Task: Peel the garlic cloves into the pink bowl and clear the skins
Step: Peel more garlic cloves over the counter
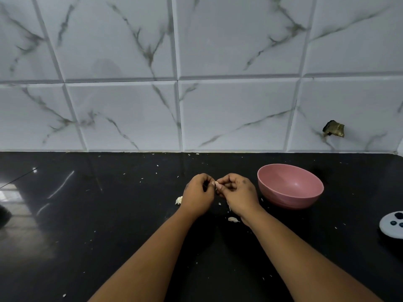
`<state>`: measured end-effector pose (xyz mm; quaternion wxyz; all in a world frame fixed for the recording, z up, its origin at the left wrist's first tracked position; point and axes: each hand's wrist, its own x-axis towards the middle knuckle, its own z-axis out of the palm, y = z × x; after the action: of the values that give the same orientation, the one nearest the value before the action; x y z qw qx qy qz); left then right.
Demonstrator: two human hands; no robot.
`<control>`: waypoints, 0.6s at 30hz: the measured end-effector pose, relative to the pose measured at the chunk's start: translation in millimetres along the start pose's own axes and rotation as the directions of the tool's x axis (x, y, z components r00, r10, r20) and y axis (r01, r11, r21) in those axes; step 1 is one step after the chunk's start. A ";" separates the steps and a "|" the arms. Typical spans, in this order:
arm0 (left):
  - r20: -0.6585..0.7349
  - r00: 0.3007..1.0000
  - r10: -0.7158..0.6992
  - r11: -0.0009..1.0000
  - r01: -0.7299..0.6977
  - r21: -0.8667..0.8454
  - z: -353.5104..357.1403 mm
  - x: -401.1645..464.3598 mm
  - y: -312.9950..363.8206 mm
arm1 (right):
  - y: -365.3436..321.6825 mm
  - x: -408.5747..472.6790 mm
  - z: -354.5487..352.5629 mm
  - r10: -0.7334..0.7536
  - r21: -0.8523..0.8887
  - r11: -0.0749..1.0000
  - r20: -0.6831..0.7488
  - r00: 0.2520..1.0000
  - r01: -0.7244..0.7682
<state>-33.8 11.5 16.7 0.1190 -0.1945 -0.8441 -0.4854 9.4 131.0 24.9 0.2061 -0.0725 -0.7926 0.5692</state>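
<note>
Head view: left hand [197,194] and right hand [236,192] both pinch garlic clove [216,184]; axis unclear.

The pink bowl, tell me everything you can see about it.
The pink bowl is round, smooth and matte, plastic by its look, with faint ridges low on its outer wall. It stands upright on the black counter, to the right of the hands and apart from them. Its inside looks empty. Nothing touches it but the counter.
</note>
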 end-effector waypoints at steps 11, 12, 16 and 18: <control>0.079 0.976 0.204 0.933 -0.219 0.287 -12.4 -3.6 2.1 | -1.8 0.2 -5.7 0.098 0.085 0.991 0.087 0.991 -0.105; 0.083 0.973 0.214 0.925 -0.229 0.304 -13.6 -3.0 1.9 | -2.6 -0.3 -5.6 0.104 0.087 0.990 0.100 0.990 -0.113; 0.127 0.968 0.219 0.905 -0.250 0.343 -17.2 1.7 1.3 | -6.8 -2.9 -7.8 0.132 0.166 0.973 0.188 0.973 -0.164; 0.133 0.965 0.224 0.913 -0.256 0.317 -18.9 2.6 0.8 | -9.8 -3.1 -11.1 0.145 0.234 0.951 0.236 0.961 -0.201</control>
<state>-35.6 -3.9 27.7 0.1689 -0.2966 -0.8879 -0.3085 18.0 136.3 36.3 0.0755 -0.0528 -0.7208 0.6870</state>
